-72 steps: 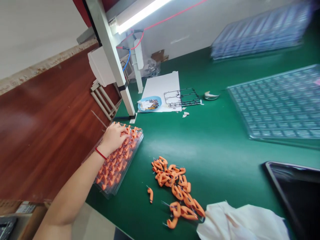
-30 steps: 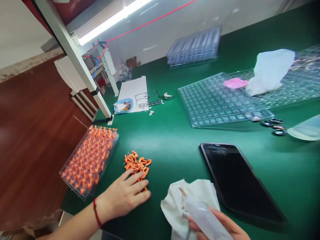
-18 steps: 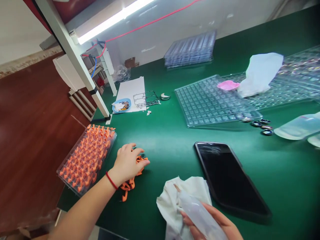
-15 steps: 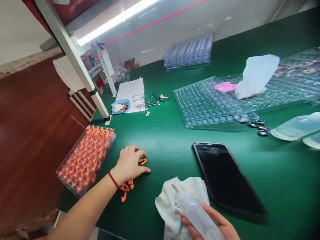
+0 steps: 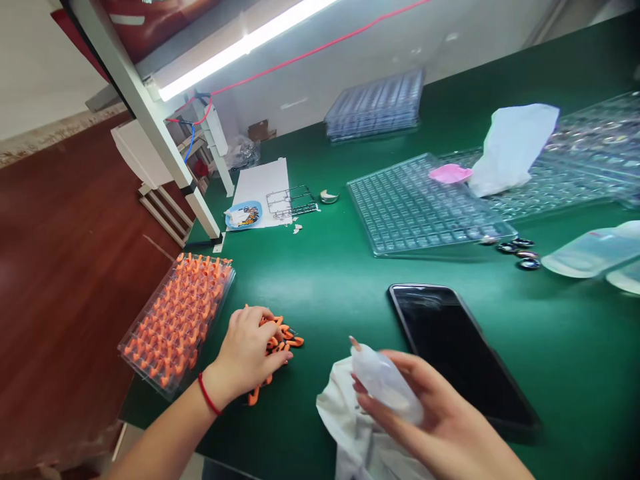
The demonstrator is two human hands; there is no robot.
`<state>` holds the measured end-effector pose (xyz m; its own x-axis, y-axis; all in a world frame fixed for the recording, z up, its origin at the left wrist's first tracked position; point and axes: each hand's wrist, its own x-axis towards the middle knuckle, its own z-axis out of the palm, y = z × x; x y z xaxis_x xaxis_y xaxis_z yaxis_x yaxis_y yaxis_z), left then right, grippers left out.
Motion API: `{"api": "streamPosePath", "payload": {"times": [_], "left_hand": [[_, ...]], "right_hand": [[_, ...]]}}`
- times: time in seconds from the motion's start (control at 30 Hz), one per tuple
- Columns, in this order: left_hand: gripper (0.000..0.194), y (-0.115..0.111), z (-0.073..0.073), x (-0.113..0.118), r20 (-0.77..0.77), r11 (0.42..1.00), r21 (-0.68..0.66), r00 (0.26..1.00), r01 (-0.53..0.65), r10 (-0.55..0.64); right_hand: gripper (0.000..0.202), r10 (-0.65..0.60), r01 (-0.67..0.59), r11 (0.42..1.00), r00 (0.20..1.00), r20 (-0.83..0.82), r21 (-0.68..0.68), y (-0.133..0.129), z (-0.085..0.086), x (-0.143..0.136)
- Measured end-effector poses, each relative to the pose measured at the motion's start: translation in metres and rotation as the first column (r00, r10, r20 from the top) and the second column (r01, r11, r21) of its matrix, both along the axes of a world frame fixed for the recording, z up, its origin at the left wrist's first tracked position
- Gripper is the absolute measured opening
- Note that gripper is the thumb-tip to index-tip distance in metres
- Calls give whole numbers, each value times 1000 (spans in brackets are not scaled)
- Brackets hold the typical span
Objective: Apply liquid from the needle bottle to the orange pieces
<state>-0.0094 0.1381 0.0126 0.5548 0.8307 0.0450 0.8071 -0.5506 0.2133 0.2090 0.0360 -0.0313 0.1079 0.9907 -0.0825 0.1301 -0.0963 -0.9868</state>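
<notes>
Left grip, curled over orange pieces — any pinch unclear — could scatter them sweeping; right grip, clasping a bottle, might over-squeeze.

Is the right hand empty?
No, the right hand holds a translucent bottle above the white cloth.

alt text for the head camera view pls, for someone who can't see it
A left hand touches a pile of small orange pieces on a green table, while the right hand holds a translucent bottle over a white cloth. A tray of orange pieces sits left.
</notes>
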Motion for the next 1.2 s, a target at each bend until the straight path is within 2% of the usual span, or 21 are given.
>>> {"api": "streamPosePath", "payload": {"times": [0.07, 0.17, 0.27, 0.37, 0.53, 0.73, 0.9, 1.07, 1.2], "left_hand": [[28, -3, -4, 0, -9, 999, 37, 1000, -11, 12], [44, -4, -10, 0, -13, 996, 84, 1000, -12, 13], [52, -6, -14, -1, -8, 993, 115, 1000, 1, 0], [46, -7, -17, -3, 2, 992, 126, 1000, 13, -13], [41, -10, -21, -5, 69, 996, 93, 998, -8, 1], [36, -8, -17, -8, 275, 996, -11, 957, -91, 91], [21, -17, -6, -9, 496, 982, -134, 849, -132, 182], [20, -42, 1, -2, 633, 955, -275, 727, -110, 266], [17, -64, 9, 0, 734, 954, -293, 623, -67, 269]], "right_hand": [[25, 60, -66, 996, 994, 90, 59, 30, 5, 4], [19, 193, -208, 977, 960, 200, 54, 67, 4, -7], [25, 287, -302, 953, 911, 295, 6, 86, -4, -22], [31, 336, -349, 937, 879, 339, -24, 91, -12, -30], [32, 360, -367, 929, 867, 344, -48, 93, -15, -32], [31, 300, -314, 949, 905, 301, -2, 91, -13, -34], [22, 211, -240, 963, 953, 216, 119, 75, 1, -28], [20, 144, -162, 967, 984, 104, 197, 43, 19, -23], [17, 103, -111, 971, 993, 51, 214, 20, 19, -20]]}}
